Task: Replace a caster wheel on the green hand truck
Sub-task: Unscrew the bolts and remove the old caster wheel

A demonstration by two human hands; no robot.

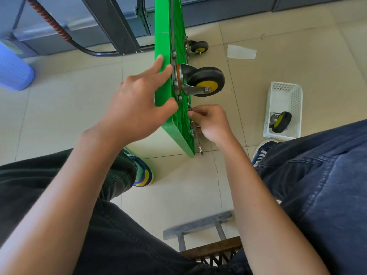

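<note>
Head view: green deck (172, 120) stood on edge on tile floor, near centre, underside facing 3 o'clock. Caster (200, 81) bolted to that underside, black tyre with yellow hub; second caster (197, 47) further along at 12 o'clock. Left hand (137, 104) wrapped over deck edge, thumb hooked at 3 o'clock side, fingers fairly straight and pressed flat against top face, steadying. Right hand (210, 122) at 6 o'clock of caster, fingertips pinched on something small at deck's underside, likely a nut or bolt; cannot tell which. Thin metal tool (198, 141), probably a wrench, hanging below that hand. Spare wheel (280, 122) lying in white basket (286, 92) at 3 o'clock, well apart.

Judged: deck rigid plastic, light but tippy on edge, best braced across rim as now. Caster compact, dense, swivel-prone; better gripped by steel fork or plate than rolling tyre. Small fasteners slippery, easily dropped.
</note>
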